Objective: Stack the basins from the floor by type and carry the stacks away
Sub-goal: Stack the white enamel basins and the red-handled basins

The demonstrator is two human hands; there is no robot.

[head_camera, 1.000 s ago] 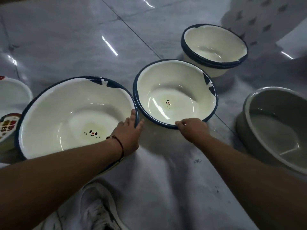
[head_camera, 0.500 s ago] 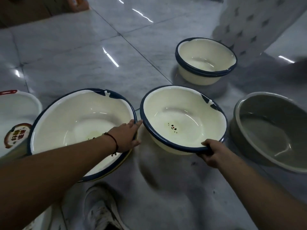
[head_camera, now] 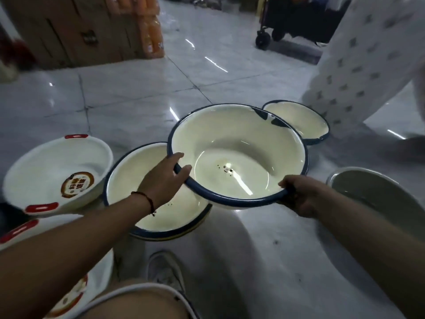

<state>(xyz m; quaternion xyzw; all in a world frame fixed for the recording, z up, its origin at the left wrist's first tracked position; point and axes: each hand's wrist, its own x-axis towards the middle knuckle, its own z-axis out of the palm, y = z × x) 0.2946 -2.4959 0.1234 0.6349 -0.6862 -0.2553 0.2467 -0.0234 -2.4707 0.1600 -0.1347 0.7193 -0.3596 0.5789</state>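
A cream basin with a dark blue rim hangs lifted off the floor, partly above a second, larger cream basin that rests on the tiles. My left hand grips the lifted basin's left rim, thumb inside. My right hand grips its near right rim. A third cream basin sits on the floor behind it. A grey basin stands at the right. At the left stand a white basin with red handles and another like it.
Cardboard boxes and orange packs line the back left. A black wheeled cart stands at the back. A white patterned object rises at the right. My shoe is on the tiles below the basins.
The middle cream basin has risen off the floor and moved left over the larger one. My left hand left the larger basin's rim and took the lifted basin's rim.
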